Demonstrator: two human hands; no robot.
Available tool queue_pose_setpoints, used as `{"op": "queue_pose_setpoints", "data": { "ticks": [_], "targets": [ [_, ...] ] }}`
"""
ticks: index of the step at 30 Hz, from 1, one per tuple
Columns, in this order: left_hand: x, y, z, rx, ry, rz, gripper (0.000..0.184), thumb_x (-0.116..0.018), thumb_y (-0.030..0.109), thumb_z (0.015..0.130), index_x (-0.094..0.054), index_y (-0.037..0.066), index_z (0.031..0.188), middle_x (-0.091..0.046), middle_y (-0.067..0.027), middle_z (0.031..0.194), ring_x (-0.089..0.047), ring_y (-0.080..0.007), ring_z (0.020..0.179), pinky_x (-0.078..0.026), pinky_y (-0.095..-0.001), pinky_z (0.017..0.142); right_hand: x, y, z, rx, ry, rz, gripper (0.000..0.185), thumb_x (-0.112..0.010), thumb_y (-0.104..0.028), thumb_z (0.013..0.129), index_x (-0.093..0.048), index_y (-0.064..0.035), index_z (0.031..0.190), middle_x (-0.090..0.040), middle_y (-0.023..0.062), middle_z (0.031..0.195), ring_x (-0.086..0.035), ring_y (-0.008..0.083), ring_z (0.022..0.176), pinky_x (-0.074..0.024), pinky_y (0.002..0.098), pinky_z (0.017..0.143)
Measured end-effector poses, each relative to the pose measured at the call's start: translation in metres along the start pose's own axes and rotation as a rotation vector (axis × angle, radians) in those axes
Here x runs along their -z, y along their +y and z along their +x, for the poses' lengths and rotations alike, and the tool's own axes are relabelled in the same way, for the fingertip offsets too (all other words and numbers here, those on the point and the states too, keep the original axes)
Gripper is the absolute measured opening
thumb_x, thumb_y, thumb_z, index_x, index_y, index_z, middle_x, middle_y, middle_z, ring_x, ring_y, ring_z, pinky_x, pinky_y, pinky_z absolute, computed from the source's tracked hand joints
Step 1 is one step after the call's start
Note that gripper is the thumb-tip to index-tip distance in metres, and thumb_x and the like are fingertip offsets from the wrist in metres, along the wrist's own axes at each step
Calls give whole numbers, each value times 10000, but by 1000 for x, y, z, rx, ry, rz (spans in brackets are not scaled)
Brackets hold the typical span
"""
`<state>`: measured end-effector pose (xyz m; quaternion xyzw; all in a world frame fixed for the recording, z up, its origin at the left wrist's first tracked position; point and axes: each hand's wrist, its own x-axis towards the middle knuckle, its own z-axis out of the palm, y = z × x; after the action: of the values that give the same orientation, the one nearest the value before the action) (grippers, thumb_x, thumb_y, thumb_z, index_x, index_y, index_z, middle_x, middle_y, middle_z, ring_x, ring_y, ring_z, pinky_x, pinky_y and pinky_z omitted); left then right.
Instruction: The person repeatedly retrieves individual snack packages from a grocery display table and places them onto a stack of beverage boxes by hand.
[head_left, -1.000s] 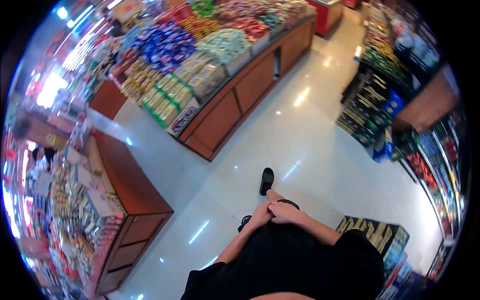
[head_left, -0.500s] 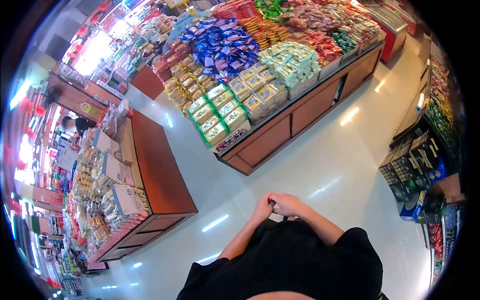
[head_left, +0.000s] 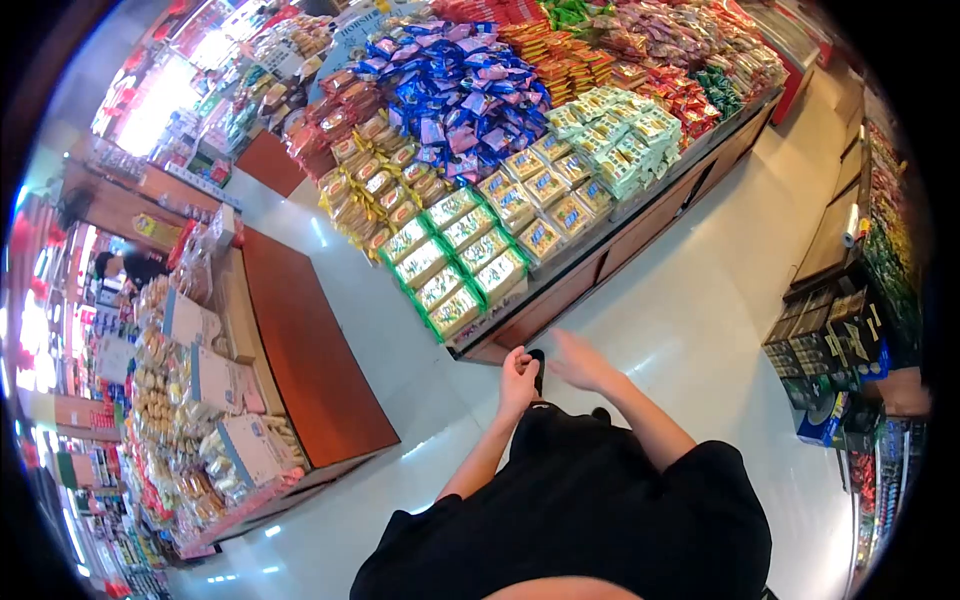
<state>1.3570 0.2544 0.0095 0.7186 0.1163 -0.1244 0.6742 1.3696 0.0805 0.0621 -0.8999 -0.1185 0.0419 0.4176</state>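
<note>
My left hand [head_left: 516, 382] is in front of my body, its fingers loosely curled in, and I see nothing in it. My right hand [head_left: 580, 362] is a short way to its right, fingers stretched forward and slightly blurred, holding nothing. A dark shoe [head_left: 540, 368] shows on the floor between the two hands. Nearest ahead is the corner of a wooden display counter [head_left: 520, 332], which neither hand touches. Green-edged packs [head_left: 455, 250] are stacked at that corner, with yellow-wrapped packs [head_left: 545, 190] beside them.
Blue packets [head_left: 465, 95] and pale green packs [head_left: 620, 130] are heaped on the counter. Another wooden counter [head_left: 310, 350] with bagged goods and signs stands at left, a person [head_left: 135, 268] beyond it. Dark boxes [head_left: 825, 340] are stacked at right. Shiny tile floor [head_left: 700, 290] lies between.
My hands were clasped together and have come apart; the right one has moved forward with its fingers extended. The display counter's near corner now appears closer to my hands.
</note>
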Motion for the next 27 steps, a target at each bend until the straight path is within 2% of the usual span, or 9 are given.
{"op": "queue_pose_setpoints", "data": {
  "ticks": [2, 8, 12, 13, 16, 21, 23, 26, 27],
  "targets": [
    [13, 9, 39, -44, 36, 51, 474, -629, 122, 895, -438, 6, 1314, -555, -90, 1126, -551, -154, 923, -472, -296, 825, 2, -2, 43, -59, 25, -22, 581, -662, -206, 811, -424, 22, 1289, -526, 254, 1204, -507, 414, 1125, -425, 445, 961],
    [45, 62, 110, -55, 69, 296, 701, -675, 213, 843, -319, -59, 1383, -380, -193, 1275, -486, -272, 1066, -417, -379, 946, -13, 0, 155, -226, 212, -89, 474, -633, -207, 823, -494, 32, 1209, -513, 251, 1214, -498, 431, 1096, -422, 470, 951],
    [54, 60, 134, 48, 25, 366, 774, -689, 213, 837, -251, -85, 1400, -322, -242, 1314, -470, -309, 1070, -406, -385, 964, -33, 5, 195, -363, 286, -199, 423, -634, -183, 806, -523, 36, 1151, -521, 236, 1116, -499, 424, 1049, -435, 486, 904],
    [55, 61, 138, 81, 0, 379, 789, -690, 210, 835, -234, -90, 1404, -304, -255, 1324, -460, -318, 1079, -400, -386, 970, -35, 3, 197, -359, 332, -198, 333, -639, -167, 793, -578, 24, 1059, -529, 214, 1052, -506, 399, 1018, -444, 474, 887],
    [60, 51, 143, 43, -77, 433, 812, -688, 197, 834, -202, -101, 1413, -247, -280, 1350, -420, -342, 1117, -381, -395, 989, -41, -3, 201, -403, 386, -191, 247, -644, -150, 776, -619, 1, 971, -532, 192, 1017, -510, 375, 991, -451, 454, 874],
    [57, 70, 139, 145, -55, 291, 771, -671, 170, 840, -224, -85, 1414, -249, -252, 1315, -413, -312, 1094, -386, -390, 960, -45, 9, 205, -490, 430, -66, 135, -640, -124, 761, -651, -29, 857, -546, 170, 967, -510, 359, 985, -451, 440, 850],
    [60, 59, 139, 108, -41, 312, 730, -670, 167, 841, -260, -81, 1391, -257, -243, 1299, -421, -297, 1065, -391, -393, 947, -42, 2, 196, -481, 497, -44, 103, -639, -120, 762, -655, -31, 810, -564, 169, 912, -525, 362, 952, -455, 441, 822],
    [63, 38, 135, 13, -15, 321, 618, -673, 160, 844, -351, -66, 1321, -305, -216, 1246, -429, -281, 1031, -398, -394, 927, -35, -3, 171, -514, 507, 29, 125, -660, -132, 766, -649, -34, 842, -587, 160, 901, -549, 346, 932, -461, 421, 827],
    [62, 40, 131, -37, -18, 337, 604, -674, 159, 844, -362, -61, 1313, -314, -213, 1238, -429, -281, 1034, -399, -392, 926, -43, 7, 160, -452, 589, 26, 144, -661, -143, 763, -639, -23, 840, -601, 157, 851, -591, 328, 863, -485, 413, 783]
  ]
}}
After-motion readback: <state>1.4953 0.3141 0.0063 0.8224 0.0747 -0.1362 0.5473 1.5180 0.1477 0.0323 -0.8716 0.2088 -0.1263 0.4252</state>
